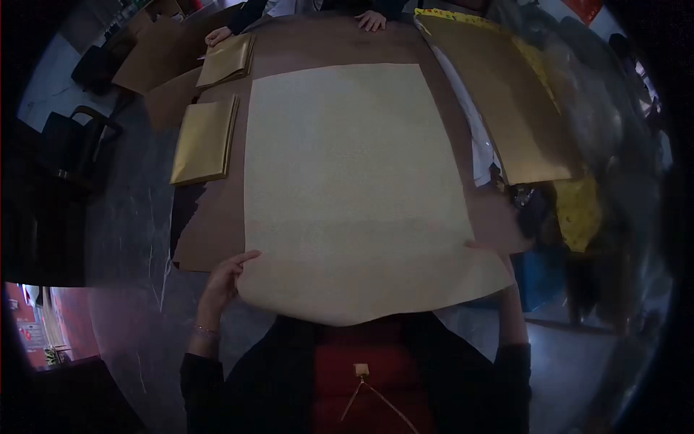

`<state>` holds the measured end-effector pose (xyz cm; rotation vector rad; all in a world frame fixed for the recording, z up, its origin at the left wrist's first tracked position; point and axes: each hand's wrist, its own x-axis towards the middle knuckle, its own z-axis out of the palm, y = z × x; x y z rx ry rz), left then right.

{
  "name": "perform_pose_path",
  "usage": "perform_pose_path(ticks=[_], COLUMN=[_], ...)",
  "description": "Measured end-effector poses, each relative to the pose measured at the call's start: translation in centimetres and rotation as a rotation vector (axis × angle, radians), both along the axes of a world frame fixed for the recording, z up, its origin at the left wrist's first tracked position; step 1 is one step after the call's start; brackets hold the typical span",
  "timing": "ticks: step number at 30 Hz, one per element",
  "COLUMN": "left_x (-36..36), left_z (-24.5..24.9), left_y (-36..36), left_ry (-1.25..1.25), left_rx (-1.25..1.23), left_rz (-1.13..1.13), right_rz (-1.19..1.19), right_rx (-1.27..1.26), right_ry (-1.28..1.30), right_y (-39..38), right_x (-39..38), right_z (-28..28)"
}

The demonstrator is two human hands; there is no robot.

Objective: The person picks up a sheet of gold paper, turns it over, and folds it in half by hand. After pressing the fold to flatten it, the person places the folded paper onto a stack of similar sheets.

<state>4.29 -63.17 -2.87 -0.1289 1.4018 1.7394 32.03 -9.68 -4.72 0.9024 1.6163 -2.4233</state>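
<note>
Cream sheet, near edge bowed, left grip and right grip pinching its sides

No readable text, label, brand, number or sign shows anywhere

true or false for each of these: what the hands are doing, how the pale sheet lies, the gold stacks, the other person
1. The left hand and right hand both hold the near end of the pale sheet. True.
2. The pale sheet is rolled into a tube. False: it is spread open.
3. The upper gold stack and lower gold stack are left of the pale sheet. True.
4. The lower gold stack lies on top of the pale sheet. False: it lies beside it.
5. Another person's hand is at the far side. True.
</note>
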Motion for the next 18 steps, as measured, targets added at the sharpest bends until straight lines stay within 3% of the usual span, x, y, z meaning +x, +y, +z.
perform_pose_path(ticks=[2,3,4,5,6,7,9,10,11,12,13,14,16,17,18], left_x=[0.8,1.4,1.9,2.2,2.4,2.5,2.1,1.6,1.1,0.6,0.1,-0.9,-3.0,-4.5,-5.2], left_z=[0.5,0.5,0.6,0.8,0.8,0.5,0.7,0.7,0.7,0.8,3.1,3.1,3.0,1.6,1.6], left_y=[-0.2,0.0,0.1,0.3,0.5,0.7,0.8,0.7,0.4,0.5,1.7,2.3,3.0,2.3,2.9], left_ry=[-0.060,0.029,0.117,0.291,0.289,0.451,0.741,0.739,0.977,1.214,1.234,1.234,1.100,0.790,0.770], left_rx=[0.021,-0.083,-0.188,-0.193,-0.200,-0.271,-0.530,-0.526,-0.519,-0.505,-0.591,-0.583,-0.164,-0.092,-0.136], left_rz=[-0.013,-0.082,-0.151,-0.202,-0.188,-0.205,-0.312,-0.310,-0.305,-0.300,-0.292,-0.298,-0.164,-0.131,-0.051], right_rz=[-0.328,-0.373,-0.359,-0.124,0.116,0.127,0.248,0.304,0.302,0.155,0.002,-0.004,-0.045,-0.085,-0.160], right_rx=[-0.247,-0.112,-0.116,0.168,0.446,0.444,0.688,0.814,0.819,0.961,1.100,1.104,0.754,0.605,0.514], right_ry=[0.106,-0.108,-0.109,-0.009,0.096,0.101,0.002,-0.051,-0.054,0.021,0.099,0.092,0.349,0.422,0.387], right_y=[0.3,0.2,0.0,0.1,0.1,0.1,-0.1,-0.1,-0.3,-1.0,-0.9,-0.2,2.0,3.3,4.9], right_x=[2.4,2.3,2.4,2.8,2.5,2.0,1.2,0.7,-0.2,-1.5,-2.8,-3.7,-5.5,-6.6,-7.7], right_z=[-2.6,-2.7,-2.5,-2.0,-0.9,0.1,2.6,3.7,4.6,5.4,6.0,6.2,6.0,5.5,4.5])
